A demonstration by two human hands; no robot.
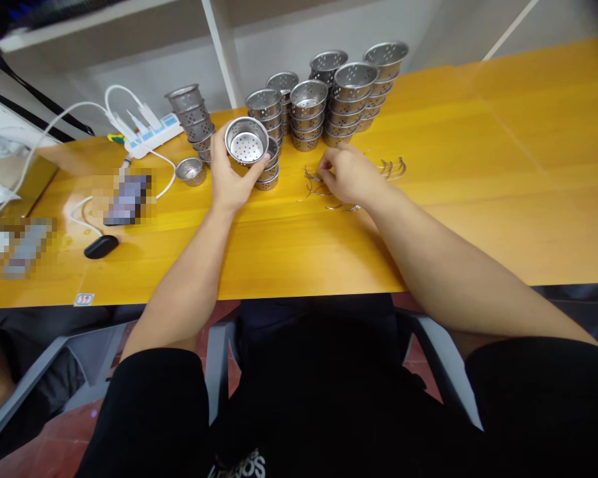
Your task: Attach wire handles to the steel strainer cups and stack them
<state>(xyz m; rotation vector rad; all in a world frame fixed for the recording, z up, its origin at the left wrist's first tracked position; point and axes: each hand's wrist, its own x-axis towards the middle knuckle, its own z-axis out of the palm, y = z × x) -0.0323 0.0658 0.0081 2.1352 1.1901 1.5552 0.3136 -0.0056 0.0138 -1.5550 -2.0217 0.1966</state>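
My left hand [232, 176] is wrapped round a round perforated metal cup [246, 141], tilted so that its inside with small holes shows. My right hand [346, 174] rests over a scatter of thin curved metal wires [391, 170] on the yellow table, its thumb and fingers pressed together; what is between them is too small to make out. Behind both hands stand several stacks of the same cups, one of them [307, 109] between the hands. A single cup [190, 171] sits on the table left of my left hand.
A white power strip [154, 136] with cables lies at the back left. Nearer are a blurred phone [128, 199] and a black oval object [101, 247]. Another leaning cup stack [197, 123] stands beside the strip. Part of another person shows at the lower left.
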